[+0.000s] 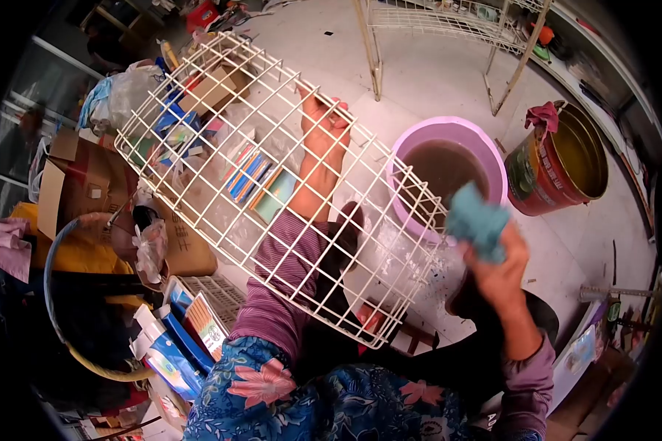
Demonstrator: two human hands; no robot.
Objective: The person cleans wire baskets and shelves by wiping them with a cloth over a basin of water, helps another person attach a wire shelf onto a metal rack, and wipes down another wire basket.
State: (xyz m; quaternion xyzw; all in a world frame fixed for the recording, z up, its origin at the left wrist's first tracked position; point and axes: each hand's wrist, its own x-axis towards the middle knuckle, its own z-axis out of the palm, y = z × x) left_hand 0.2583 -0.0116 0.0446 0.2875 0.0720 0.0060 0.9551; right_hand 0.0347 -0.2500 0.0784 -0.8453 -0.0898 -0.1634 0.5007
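Note:
A white wire basket (272, 250) is tilted across the middle of the view, above the floor. My left hand (325, 121) is closed on its far rim, and the forearm shows through the wire grid. My right hand (502, 268), a little blurred, grips a teal cloth (478, 220) just beyond the basket's right end. Behind the cloth stands a pink-purple basin (496, 158) of murky brownish water, partly covered by the basket's corner wires.
A red metal bucket (529, 173) with a dark red rag (543, 117) on its rim stands at right. A wire shelf rack (434, 18) is at the back. Cardboard boxes (88, 176), a basket hoop handle (51, 279) and stationery packs (173, 345) crowd the left.

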